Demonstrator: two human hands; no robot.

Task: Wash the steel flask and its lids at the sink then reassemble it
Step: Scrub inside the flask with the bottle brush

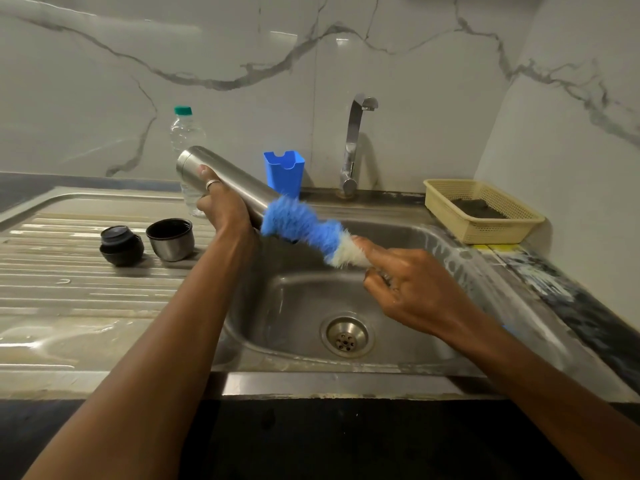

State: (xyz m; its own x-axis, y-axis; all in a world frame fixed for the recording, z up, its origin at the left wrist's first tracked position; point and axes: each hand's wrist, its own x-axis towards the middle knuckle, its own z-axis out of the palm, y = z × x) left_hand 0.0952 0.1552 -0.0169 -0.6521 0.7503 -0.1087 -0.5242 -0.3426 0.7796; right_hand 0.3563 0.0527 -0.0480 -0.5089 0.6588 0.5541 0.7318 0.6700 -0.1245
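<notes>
Marble veined in grey is covering the wall (pixel 415 64) behind the steel sink (pixel 298 306) and turning the corner on your right. A wet ribbed drainboard (pixel 86 292) is stretching away to the left, and dark counter (pixel 571 306) is running along the right side. A chrome tap (pixel 353 143) is standing at the back, with a blue holder (pixel 284 171) and a clear plastic bottle (pixel 185 133) to its left and a cream basket (pixel 485 230) sitting in the right corner.

Your left hand (pixel 221 206) is gripping the steel flask (pixel 235 178), fingers wrapped round its body, tilting it over the basin with the mouth pointing down and right. Your right hand (pixel 408 285) is holding the blue and white brush (pixel 301 226) by its handle, index finger stretched along it, bristles at the flask's mouth. The black stopper (pixel 121 245) and the steel cup lid (pixel 170 239) are sitting side by side on the drainboard.
</notes>
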